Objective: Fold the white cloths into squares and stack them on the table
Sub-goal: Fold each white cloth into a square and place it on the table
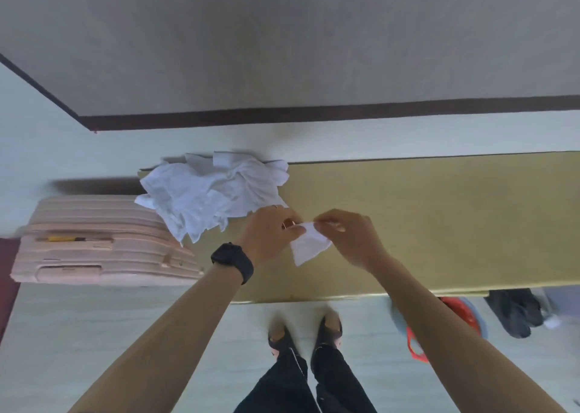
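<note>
A small white cloth (309, 245) hangs just above the yellow-brown table (439, 218), partly folded. My left hand (271, 229) pinches its upper left edge and my right hand (346, 235) pinches its upper right corner. A crumpled heap of white cloths (210, 194) lies on the table's left end, right behind my left hand, with some cloth drooping over the table's edge.
A pink suitcase (100, 243) lies flat on the floor left of the table. Red and blue items (461, 312) and dark cloth (514, 312) lie on the floor under the table's near right edge. My feet (306, 331) stand at the near edge.
</note>
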`<control>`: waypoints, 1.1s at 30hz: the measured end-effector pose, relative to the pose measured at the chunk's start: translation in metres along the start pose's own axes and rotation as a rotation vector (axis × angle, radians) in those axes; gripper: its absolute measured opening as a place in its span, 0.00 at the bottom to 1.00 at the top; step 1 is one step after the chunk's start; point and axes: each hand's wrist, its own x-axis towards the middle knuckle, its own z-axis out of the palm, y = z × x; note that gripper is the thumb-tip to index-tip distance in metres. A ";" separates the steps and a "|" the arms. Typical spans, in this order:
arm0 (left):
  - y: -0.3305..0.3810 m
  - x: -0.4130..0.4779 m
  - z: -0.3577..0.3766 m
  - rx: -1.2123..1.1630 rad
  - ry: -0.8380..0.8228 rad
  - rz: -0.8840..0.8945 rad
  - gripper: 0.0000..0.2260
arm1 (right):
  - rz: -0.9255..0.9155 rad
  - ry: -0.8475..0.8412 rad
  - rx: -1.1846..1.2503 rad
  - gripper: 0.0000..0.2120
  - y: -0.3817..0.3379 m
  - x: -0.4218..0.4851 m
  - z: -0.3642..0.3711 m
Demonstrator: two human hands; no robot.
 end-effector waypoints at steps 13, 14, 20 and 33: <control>0.038 0.002 -0.021 0.460 0.065 0.134 0.14 | -0.152 0.323 -0.455 0.08 0.015 -0.045 -0.126; 0.043 0.011 -0.026 0.454 0.060 0.110 0.15 | -0.158 0.351 -0.473 0.08 0.018 -0.039 -0.138; 0.070 0.045 -0.032 0.345 0.386 0.215 0.10 | -0.273 0.543 -0.441 0.08 0.026 -0.015 -0.192; 0.038 -0.023 0.124 0.290 0.018 -0.130 0.09 | -0.146 0.038 -0.486 0.04 0.190 -0.048 -0.125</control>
